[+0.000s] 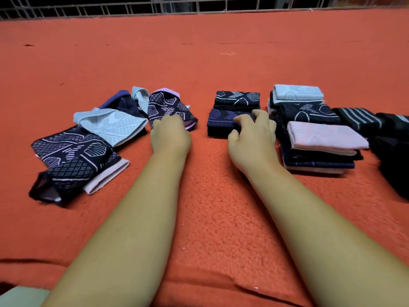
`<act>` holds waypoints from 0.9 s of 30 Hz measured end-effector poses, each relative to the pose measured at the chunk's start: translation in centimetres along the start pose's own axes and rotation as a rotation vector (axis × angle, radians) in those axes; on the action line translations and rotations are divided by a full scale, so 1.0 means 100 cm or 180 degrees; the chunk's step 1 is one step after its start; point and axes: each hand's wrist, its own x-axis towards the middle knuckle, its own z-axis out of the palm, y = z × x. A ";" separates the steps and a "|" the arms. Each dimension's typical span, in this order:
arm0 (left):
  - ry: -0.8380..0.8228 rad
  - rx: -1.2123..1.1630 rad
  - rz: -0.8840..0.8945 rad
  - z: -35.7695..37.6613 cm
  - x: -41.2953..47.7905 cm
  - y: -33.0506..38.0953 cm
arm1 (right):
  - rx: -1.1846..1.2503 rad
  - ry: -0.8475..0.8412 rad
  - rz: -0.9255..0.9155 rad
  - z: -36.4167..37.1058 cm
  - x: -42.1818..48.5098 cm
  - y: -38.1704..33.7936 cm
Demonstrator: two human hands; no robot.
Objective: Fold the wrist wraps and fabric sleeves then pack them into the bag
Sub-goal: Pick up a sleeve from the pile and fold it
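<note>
The orange blanket (210,196) was nubbly, matt fleece. The unfolded sleeves (73,149) and the folded stacks (325,136) were matt, stretchy knitted cloth with raised woven patterns. The railing (198,7) behind looked like pale painted metal wire.

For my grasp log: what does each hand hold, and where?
The left hand grips the unfolded lilac-cuffed sleeve at its near end; the right hand pinches the folded purple-patterned sleeve at its right end.

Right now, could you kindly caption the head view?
The left hand grips an unfolded sleeve; the right hand holds a folded sleeve.
</note>
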 end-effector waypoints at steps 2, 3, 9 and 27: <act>0.0068 -0.0157 -0.0076 0.000 0.002 -0.003 | 0.0089 0.0028 -0.0088 -0.002 -0.002 0.001; 0.0072 -0.0212 -0.0114 -0.001 0.002 -0.003 | 0.0155 0.0057 -0.0145 -0.002 -0.003 0.002; -0.0116 -0.0212 -0.0101 -0.031 -0.015 0.008 | 0.0666 0.0252 -0.0875 -0.010 -0.011 0.002; -0.2179 -0.2173 0.0696 -0.138 -0.153 -0.021 | 0.0890 -0.2082 0.0686 -0.040 -0.049 -0.033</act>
